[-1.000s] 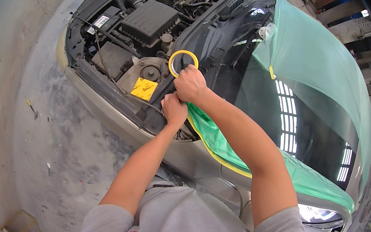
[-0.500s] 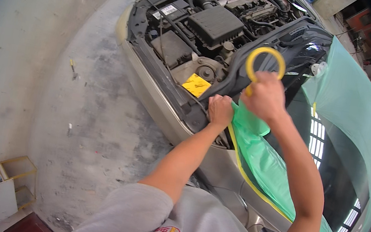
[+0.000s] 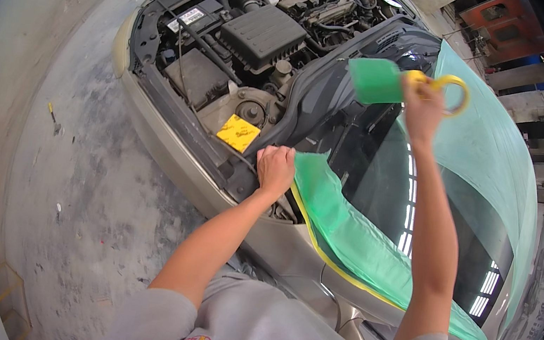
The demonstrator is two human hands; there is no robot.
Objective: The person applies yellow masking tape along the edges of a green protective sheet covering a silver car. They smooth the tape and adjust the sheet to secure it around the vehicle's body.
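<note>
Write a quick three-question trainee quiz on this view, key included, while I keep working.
1. Which hand holds the short green plastic roll and the round yellow tape ring?
2. True or false: the flat yellow square pad lies on the dark glass windscreen.
3. Where is the left hand?
A. Atop the box-shaped black engine cover
B. At the front end of the yellow-edged green plastic sheet
C. On the mottled grey floor

Key: 1. Right hand. 2. False: it lies in the open engine bay. 3. B.

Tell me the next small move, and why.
I'd probably smooth down the front of the yellow strip with the left hand: that hand is at the front end of the green sheet, while the right hand holds the green roll up, apart from the sheet.
</note>
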